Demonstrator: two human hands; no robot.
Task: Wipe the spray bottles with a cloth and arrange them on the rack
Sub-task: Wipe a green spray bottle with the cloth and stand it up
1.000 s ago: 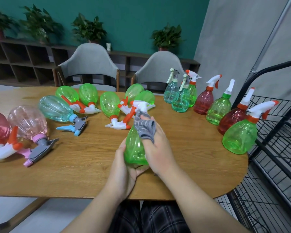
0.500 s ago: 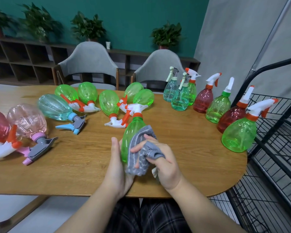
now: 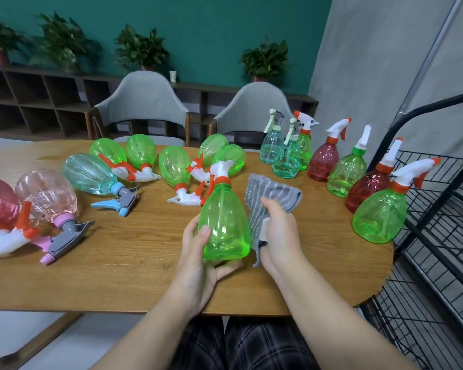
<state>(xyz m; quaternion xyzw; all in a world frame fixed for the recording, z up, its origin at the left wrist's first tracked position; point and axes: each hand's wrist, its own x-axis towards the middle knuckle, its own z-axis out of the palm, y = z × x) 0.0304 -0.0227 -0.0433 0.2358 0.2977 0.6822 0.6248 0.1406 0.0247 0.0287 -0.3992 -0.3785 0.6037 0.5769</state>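
My left hand [image 3: 198, 260] grips a green spray bottle [image 3: 225, 222] by its base, holding it upright over the wooden table [image 3: 145, 276]; its white and orange trigger head points away from me. My right hand [image 3: 278, 236] holds a grey striped cloth [image 3: 267, 201] just right of the bottle, the cloth lifted off its side. Several green, teal and pink bottles [image 3: 174, 166] lie on their sides at the left and middle. Several upright bottles [image 3: 377, 217] in red, green and teal stand at the right.
A black wire rack [image 3: 444, 236] stands right of the table, its shelves bare where visible. Two grey chairs [image 3: 142, 105] sit behind the table. Dark shelving with potted plants lines the teal back wall.
My right hand has drawn the cloth off the bottle's body and moved it to the right. The bottle now shows fully in my left hand and stands more upright.
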